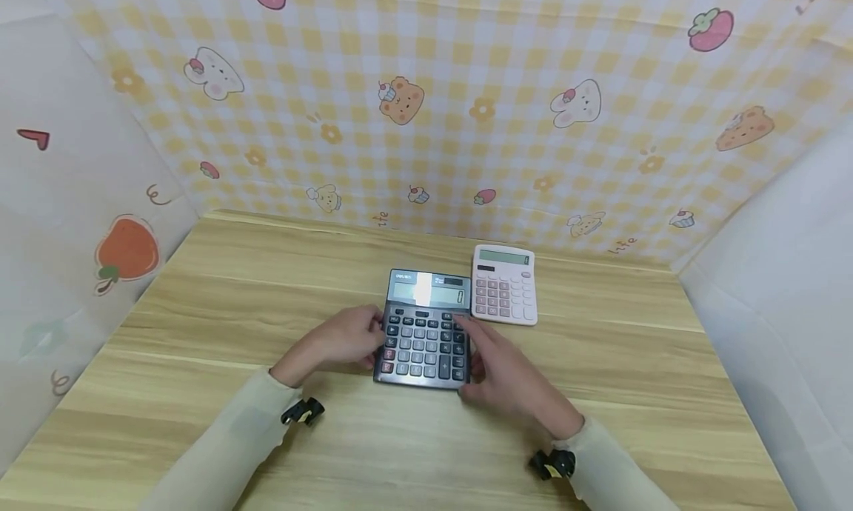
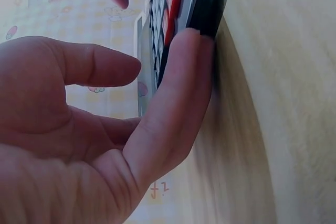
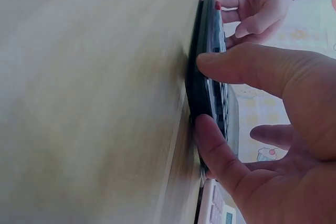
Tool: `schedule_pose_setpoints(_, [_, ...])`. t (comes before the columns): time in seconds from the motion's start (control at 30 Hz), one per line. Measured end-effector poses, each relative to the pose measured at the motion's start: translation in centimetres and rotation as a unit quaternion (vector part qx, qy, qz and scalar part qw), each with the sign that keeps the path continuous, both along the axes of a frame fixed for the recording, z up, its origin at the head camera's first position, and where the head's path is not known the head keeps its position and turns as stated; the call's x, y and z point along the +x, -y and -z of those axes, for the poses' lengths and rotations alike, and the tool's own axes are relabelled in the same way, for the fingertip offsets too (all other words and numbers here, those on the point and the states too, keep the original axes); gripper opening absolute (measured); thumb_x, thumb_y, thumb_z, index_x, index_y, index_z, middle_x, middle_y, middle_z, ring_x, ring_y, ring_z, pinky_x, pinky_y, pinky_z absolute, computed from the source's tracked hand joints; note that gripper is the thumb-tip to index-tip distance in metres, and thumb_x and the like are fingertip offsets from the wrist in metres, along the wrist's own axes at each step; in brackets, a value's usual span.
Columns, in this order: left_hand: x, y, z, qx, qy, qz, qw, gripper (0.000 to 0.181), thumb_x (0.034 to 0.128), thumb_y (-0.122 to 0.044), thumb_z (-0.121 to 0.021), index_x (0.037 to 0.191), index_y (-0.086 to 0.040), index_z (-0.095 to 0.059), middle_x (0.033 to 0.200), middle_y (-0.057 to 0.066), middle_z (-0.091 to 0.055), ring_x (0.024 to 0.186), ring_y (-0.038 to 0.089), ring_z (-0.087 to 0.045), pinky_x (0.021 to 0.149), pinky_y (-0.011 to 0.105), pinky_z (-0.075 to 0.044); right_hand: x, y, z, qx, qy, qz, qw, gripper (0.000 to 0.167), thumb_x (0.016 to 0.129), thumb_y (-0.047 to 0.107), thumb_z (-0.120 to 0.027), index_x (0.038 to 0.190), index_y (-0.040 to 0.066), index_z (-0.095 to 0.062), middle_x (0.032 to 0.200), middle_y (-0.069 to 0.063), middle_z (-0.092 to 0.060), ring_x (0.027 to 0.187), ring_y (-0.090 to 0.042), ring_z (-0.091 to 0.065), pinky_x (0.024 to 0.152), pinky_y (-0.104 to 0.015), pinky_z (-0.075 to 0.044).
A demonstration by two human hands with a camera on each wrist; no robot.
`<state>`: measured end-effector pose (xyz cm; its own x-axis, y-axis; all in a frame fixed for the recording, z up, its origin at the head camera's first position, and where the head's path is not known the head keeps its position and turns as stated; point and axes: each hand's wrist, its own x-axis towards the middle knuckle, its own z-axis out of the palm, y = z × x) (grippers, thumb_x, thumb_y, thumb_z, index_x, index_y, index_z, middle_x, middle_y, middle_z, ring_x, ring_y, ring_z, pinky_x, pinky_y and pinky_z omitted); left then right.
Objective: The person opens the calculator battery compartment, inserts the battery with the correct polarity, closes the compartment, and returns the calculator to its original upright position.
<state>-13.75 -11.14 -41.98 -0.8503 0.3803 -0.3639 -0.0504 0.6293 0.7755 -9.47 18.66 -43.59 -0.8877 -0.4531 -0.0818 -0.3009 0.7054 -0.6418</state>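
A dark desktop calculator point(image 1: 418, 352) sits in front of me on the wooden table, its screen showing 0 under a bright glare. My left hand point(image 1: 348, 337) holds its left edge with bent fingers. In the left wrist view, fingertips meet the calculator's edge point(image 2: 207, 11) near the red keys, while the thumb stands apart. At the opposite side, my right hand point(image 1: 503, 374) grips the lower right part. The right wrist view shows thumb and a finger pressed to the calculator's side point(image 3: 198, 93). Its underside is hidden.
A smaller pale pink calculator point(image 1: 523, 304), also showing 0, lies just right of the dark one, near the back edge. Behind the wooden table point(image 1: 266, 266) hangs a yellow checked cloth point(image 1: 453, 52). White cloth closes off both sides.
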Motion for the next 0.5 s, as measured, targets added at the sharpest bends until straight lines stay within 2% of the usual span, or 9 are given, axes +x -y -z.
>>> schedule_pose_setpoints(0.1, [-0.6,-0.1,0.1,-0.006,-0.007,-0.004,1.0000,0.045,0.1087,-0.006,-0.056,0.146,0.018,-0.052,0.101,0.017,-0.068,0.076,0.024,-0.071,0.068,0.034,-0.065,-0.7,0.1,0.0,0.010,-0.009,0.009,0.9999,0.117,0.074,0.004,-0.099,0.172,0.014,-0.036,0.123,-0.003,-0.062,0.092,-0.012,-0.062,0.079,-0.031,-0.059])
schedule_pose_setpoints(0.2, [-1.2,-0.2,0.2,-0.011,-0.014,-0.004,0.9998,0.049,0.1086,-0.006,-0.056,0.150,0.019,-0.049,0.102,0.018,-0.067,0.078,0.025,-0.071,0.069,0.034,-0.065,-1.3,0.3,0.0,0.020,-0.023,0.016,0.9994,0.113,0.075,0.005,-0.099,0.171,0.011,-0.039,0.117,-0.002,-0.063,0.092,-0.011,-0.062,0.079,-0.030,-0.059])
schedule_pose_setpoints(0.33, [-2.0,-0.2,0.3,-0.028,-0.038,0.001,0.9989,0.048,0.1075,-0.009,-0.059,0.147,0.019,-0.052,0.100,0.017,-0.064,0.079,0.025,-0.067,0.068,0.034,-0.062,-2.0,0.6,0.0,0.020,-0.047,0.021,0.9985,0.106,0.076,0.002,-0.098,0.167,0.006,-0.043,0.129,-0.009,-0.063,0.091,-0.011,-0.065,0.077,-0.025,-0.060])
schedule_pose_setpoints(0.47, [-2.6,-0.2,0.5,-0.049,-0.076,0.001,0.9959,0.051,0.1055,-0.012,-0.061,0.147,0.018,-0.054,0.111,0.023,-0.064,0.080,0.026,-0.062,0.067,0.035,-0.055,-2.6,1.0,0.1,0.016,-0.066,0.030,0.9972,0.103,0.076,-0.001,-0.097,0.165,0.003,-0.046,0.137,-0.015,-0.061,0.090,-0.012,-0.067,0.076,-0.022,-0.060])
schedule_pose_setpoints(0.5, [-2.8,-0.3,0.5,-0.055,-0.085,0.000,0.9949,0.053,0.1052,-0.013,-0.062,0.148,0.018,-0.054,0.117,0.025,-0.065,0.085,0.027,-0.063,0.071,0.038,-0.056,-2.8,1.1,0.0,0.016,-0.068,0.034,0.9970,0.102,0.076,-0.002,-0.097,0.165,0.003,-0.046,0.137,-0.015,-0.060,0.090,-0.012,-0.067,0.075,-0.021,-0.060])
